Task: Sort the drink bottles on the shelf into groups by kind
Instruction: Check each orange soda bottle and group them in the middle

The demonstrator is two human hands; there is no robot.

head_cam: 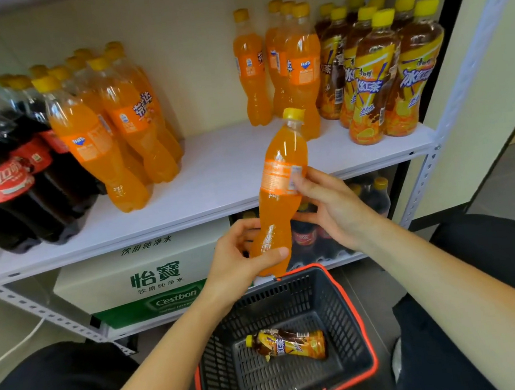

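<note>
While both forearms are reaching forward from the lower edge of the view, the left hand [237, 260] and the right hand [330, 206] are holding one soda bottle [279, 173] between them. It is hanging in the air in front of the shelf [215, 167] edge and above the far rim of the basket [362, 326], tilting with its yellow cap up and slightly to the right. The left hand is gripping the base, its thumb lying across the front and its fingers [245, 228] curling round behind. The right hand is angling in from the right with the wrist bent, its thumb pressing on the label and its other fingers wrapping the waist behind, so both hands are clamping on the bottle.

On the shelf, cola bottles [9, 176] are standing at the far left, with the left sodas [115, 124] just beside them. Well apart, past a bare stretch, the right sodas [287, 64] are standing next to the tea bottles [379, 64] at the right end. A lone tea [287, 344] is lying on its side in the basket, and a water carton [150, 279] is sitting on the level below the shelf
</note>
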